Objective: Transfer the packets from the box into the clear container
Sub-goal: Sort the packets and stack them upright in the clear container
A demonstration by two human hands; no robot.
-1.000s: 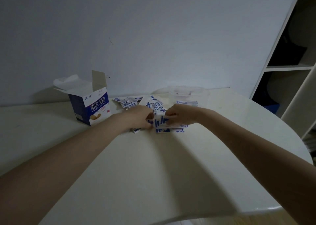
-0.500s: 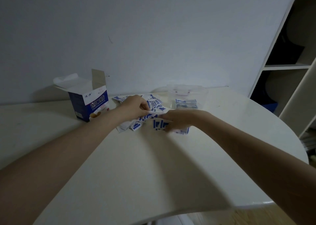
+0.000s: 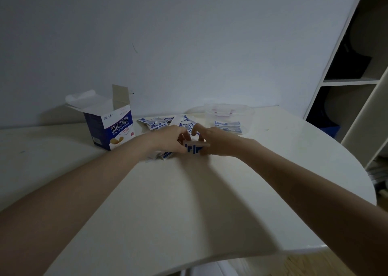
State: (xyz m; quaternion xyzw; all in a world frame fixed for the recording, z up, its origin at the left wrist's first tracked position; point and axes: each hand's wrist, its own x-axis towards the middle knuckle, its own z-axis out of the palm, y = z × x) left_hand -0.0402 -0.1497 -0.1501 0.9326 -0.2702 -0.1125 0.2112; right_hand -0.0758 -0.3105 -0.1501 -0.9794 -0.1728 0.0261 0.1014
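Note:
An opened blue-and-white box (image 3: 113,126) stands upright at the back left of the white table (image 3: 168,212). Several white-and-blue packets (image 3: 159,123) lie scattered right of it. A clear container (image 3: 249,113) stands at the back right, holding a few packets (image 3: 227,126). My left hand (image 3: 168,140) and my right hand (image 3: 218,142) meet at the near edge of the pile, both gripping a small stack of packets (image 3: 194,149) between them, fingers curled. More loose packets (image 3: 159,156) lie partly hidden under my left hand.
A white shelving unit (image 3: 357,82) with dark compartments stands at the right. A grey wall closes off the table's far edge. The table's rounded front edge (image 3: 273,252) runs close to me, with wooden floor below.
Both hands have come together again and squared a stack of packets between them; half a second ago the right hand lay flat on packets and the left reached into the pile.

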